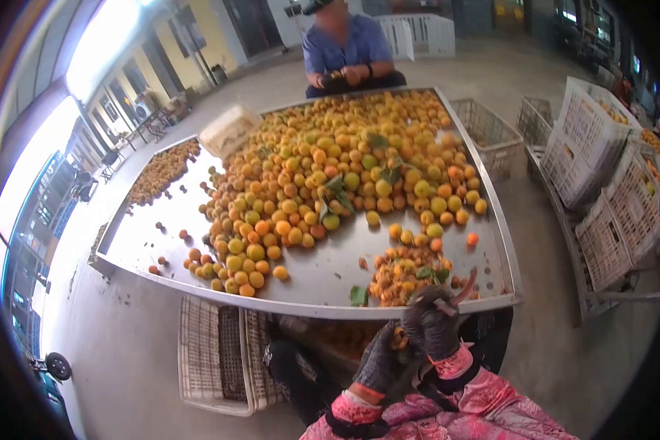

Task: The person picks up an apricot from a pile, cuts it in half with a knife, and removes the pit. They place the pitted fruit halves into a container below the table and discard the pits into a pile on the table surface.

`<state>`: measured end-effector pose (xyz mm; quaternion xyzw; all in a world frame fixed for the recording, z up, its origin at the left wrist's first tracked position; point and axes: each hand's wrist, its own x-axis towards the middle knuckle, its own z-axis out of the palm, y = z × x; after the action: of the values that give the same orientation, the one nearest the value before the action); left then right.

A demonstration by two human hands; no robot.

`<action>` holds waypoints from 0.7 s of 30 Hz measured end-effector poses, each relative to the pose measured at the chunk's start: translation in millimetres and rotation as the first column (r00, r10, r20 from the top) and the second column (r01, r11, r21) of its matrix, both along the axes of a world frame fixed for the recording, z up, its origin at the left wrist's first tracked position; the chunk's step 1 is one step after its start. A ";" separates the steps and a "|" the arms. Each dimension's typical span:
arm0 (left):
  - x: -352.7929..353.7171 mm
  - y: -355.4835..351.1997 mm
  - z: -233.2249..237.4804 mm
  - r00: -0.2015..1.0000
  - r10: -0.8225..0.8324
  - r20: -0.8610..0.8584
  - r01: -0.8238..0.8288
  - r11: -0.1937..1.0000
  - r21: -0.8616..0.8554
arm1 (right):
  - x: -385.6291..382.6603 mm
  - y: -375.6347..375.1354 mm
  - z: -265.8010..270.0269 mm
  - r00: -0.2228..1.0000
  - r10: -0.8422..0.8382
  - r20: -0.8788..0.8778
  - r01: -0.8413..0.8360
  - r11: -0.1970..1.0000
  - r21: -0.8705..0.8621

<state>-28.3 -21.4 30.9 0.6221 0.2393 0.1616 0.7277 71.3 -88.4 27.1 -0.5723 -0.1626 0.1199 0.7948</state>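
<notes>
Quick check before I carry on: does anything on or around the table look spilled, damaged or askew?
Split, mushy-looking fruit lies heaped at the near edge of the metal table, unlike the whole fruit behind it. A pale basket tilts at the far-left edge.

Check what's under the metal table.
A pale slatted crate and dark-trousered knees show below the near edge. Orange stuff between the knees is too dim to identify. The metal tabletop hides the rest.

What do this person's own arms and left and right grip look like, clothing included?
The left grip and right grip are both covered by dark grey gloves with orange-red edging at the wrists. The sleeves are pink with a mottled pattern, and a dark band goes around each one near the wrist.
</notes>
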 end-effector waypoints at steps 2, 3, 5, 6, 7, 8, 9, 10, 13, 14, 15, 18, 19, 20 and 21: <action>-1.4 4.3 -10.8 0.970 0.029 0.240 0.156 0.682 -0.715 | 17.6 -7.6 3.0 0.948 -0.023 0.318 0.057 0.994 -0.097; 1.1 4.1 1.0 0.968 0.029 0.251 0.163 0.686 -0.709 | 23.4 -11.0 3.5 0.811 -0.017 0.585 0.152 0.972 -0.182; 3.8 0.0 32.0 0.998 -0.014 0.067 0.054 0.755 -0.654 | 25.7 -9.5 -10.2 0.945 0.011 0.325 -0.023 0.999 0.031; 4.0 -1.1 29.4 0.997 -0.013 0.073 0.058 0.758 -0.650 | 24.3 -5.2 -7.7 0.992 0.119 0.047 -0.128 0.952 0.278; 3.0 -4.3 22.3 1.000 -0.012 0.026 0.024 0.848 -0.530 | 24.0 -2.5 -2.9 0.937 0.288 -0.199 -0.147 0.839 0.524; 2.0 -5.8 14.8 1.000 -0.003 -0.021 -0.005 0.918 -0.396 | 20.1 -3.8 4.8 0.942 0.223 -0.251 -0.109 0.910 0.400; 2.4 -3.6 6.4 1.000 -0.004 -0.016 -0.002 0.920 -0.392 | 24.0 -4.2 -5.6 0.943 0.223 -0.246 -0.110 0.909 0.403; 3.8 -0.1 -3.6 0.997 -0.020 -0.076 0.008 0.987 -0.160 | 29.3 -5.4 -23.9 0.983 0.179 -0.038 -0.173 0.976 0.133; 3.8 -1.7 -19.6 0.996 0.015 -0.090 -0.015 1.000 0.003 | 22.9 -6.1 -33.0 0.951 0.145 0.272 -0.098 0.979 -0.179; 3.7 -3.0 -23.8 0.997 0.057 -0.044 -0.060 0.995 -0.076 | 17.6 -4.0 -29.9 0.924 0.109 0.366 -0.036 0.979 -0.199; 3.1 -3.1 -29.0 0.998 0.056 -0.043 -0.059 0.995 -0.075 | 12.1 -2.2 -30.3 0.924 0.106 0.366 -0.034 0.980 -0.198; 6.3 -2.8 -61.3 0.998 -0.014 -0.064 0.019 0.997 0.076 | -4.6 4.1 -19.8 0.990 0.120 -0.071 -0.128 0.986 -0.110; 12.7 -4.0 -84.5 0.997 0.054 0.061 -0.029 0.934 -0.356 | -10.8 6.0 -2.3 0.956 0.226 0.185 -0.215 0.974 -0.076; 16.0 -4.7 -96.1 0.976 0.166 0.142 -0.013 0.692 -0.722 | -13.4 6.8 10.0 0.851 0.304 0.429 -0.306 0.950 -0.066; 16.8 -3.8 -92.7 0.976 0.164 0.142 -0.011 0.691 -0.723 | -11.9 6.8 15.9 0.851 0.302 0.429 -0.304 0.950 -0.067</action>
<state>-11.6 -25.2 -61.8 0.2576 0.2402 0.1503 0.9238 59.3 -81.6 43.1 -0.5502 -0.4237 0.1129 0.7107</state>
